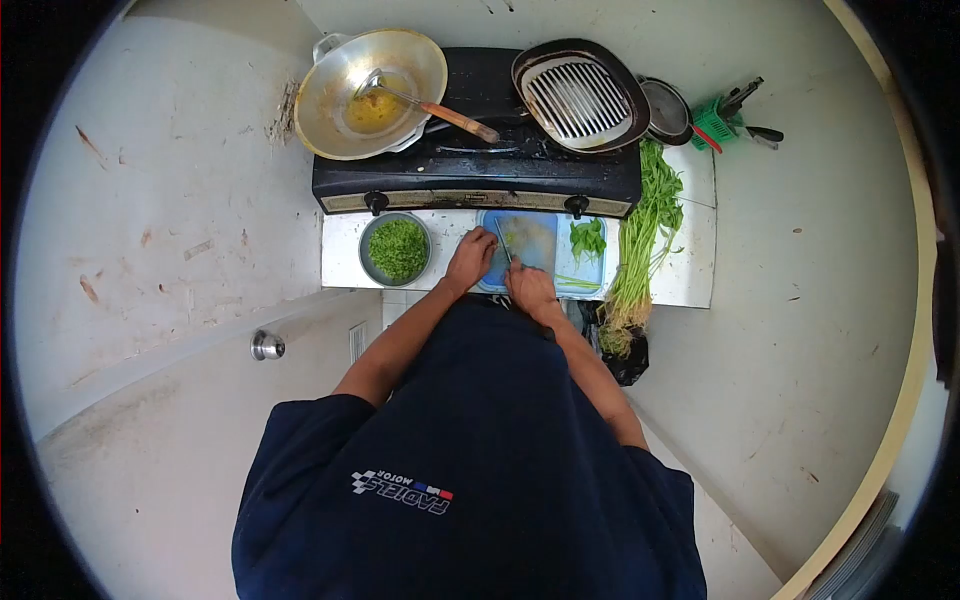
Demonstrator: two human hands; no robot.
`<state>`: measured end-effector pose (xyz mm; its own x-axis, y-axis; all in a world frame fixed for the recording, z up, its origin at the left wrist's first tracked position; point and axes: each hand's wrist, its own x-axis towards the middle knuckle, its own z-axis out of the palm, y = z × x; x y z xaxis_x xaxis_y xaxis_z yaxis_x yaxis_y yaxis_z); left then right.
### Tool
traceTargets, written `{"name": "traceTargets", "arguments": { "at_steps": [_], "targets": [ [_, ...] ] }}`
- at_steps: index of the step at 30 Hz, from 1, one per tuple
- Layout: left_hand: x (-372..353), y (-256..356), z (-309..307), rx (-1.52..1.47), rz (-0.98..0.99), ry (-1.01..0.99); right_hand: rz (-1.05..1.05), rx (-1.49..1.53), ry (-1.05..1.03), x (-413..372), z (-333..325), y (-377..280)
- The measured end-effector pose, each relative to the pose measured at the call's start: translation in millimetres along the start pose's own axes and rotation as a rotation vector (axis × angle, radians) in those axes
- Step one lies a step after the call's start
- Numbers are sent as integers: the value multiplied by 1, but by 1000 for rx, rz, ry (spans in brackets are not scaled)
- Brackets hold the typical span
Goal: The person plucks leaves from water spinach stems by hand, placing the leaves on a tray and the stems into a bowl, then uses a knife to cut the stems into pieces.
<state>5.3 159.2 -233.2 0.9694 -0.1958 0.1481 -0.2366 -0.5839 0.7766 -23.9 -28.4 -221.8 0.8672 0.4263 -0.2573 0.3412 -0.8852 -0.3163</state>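
Observation:
My right hand [530, 287] is wrapped round the handle of a knife [503, 238], whose blade points away from me over the blue cutting board [530, 236]. Beside the blade, at the board's left edge, my left hand [470, 260] has its fingers curled; whatever they hold is hidden. Some green leaves [587, 238] lie on the board's right part, with a few thin stems [577, 283] nearer to me. Left of my left hand stands a grey bowl [366, 262] full of finely chopped greens [397, 248].
Behind the board is a black stove [470, 175], bearing a wok [325, 100] with a wooden-handled ladle [455, 118] and a grill pan [580, 100]. Long leafy greens with roots [645, 240] lie at right, near a green basket [712, 122] of utensils. Walls flank both sides.

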Motion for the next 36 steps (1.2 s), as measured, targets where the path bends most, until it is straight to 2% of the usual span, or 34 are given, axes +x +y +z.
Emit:
{"name": "traceTargets", "arguments": {
  "at_steps": [8, 31, 36],
  "targets": [
    [0, -3, 2, -12, 38, 35, -9, 31, -17, -2, -7, -3],
    [0, -4, 1, -9, -37, -23, -34, 6, -31, -2, -9, -5],
    [0, -6, 4, -20, -2, 24, -25, 4, -40, 7, -5, -6]
  ]
}}
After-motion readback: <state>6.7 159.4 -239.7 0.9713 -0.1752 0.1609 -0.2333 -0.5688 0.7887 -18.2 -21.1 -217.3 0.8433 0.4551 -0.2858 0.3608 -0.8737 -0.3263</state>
